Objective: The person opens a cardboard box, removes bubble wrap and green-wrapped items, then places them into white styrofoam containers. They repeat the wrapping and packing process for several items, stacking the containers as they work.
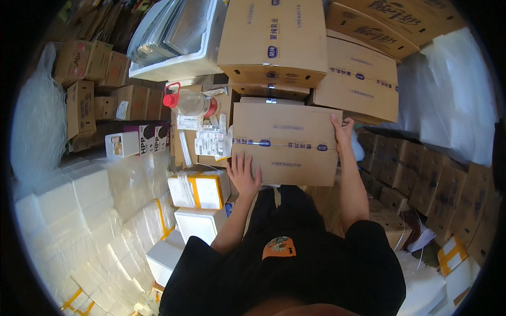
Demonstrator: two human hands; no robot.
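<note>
A taped cardboard carton (292, 166) bearing blue print lies flat before me, just beyond my legs. My left hand (244, 177) rests on its near left corner, fingers spread over the top. At the far right edge, my right hand (343, 128) grips the side, with the thumb on top and the other fingers curled. Whether the carton is raised or supported underneath is hidden. Left of it, a white glove (225, 134) and several printed labels (209, 143) lie on a cardboard surface (189, 152). A clear plastic jug (191, 103) with a red cap and handle lies there too.
Larger cartons (272, 43) are stacked beyond. A white foam box (174, 69) at the far left holds silvery flat sheets (166, 35). Foam boxes (197, 191), some with yellow tape, and wrapped foam stacks (71, 205) fill the left. Rows of cartons (419, 177) stand at the right.
</note>
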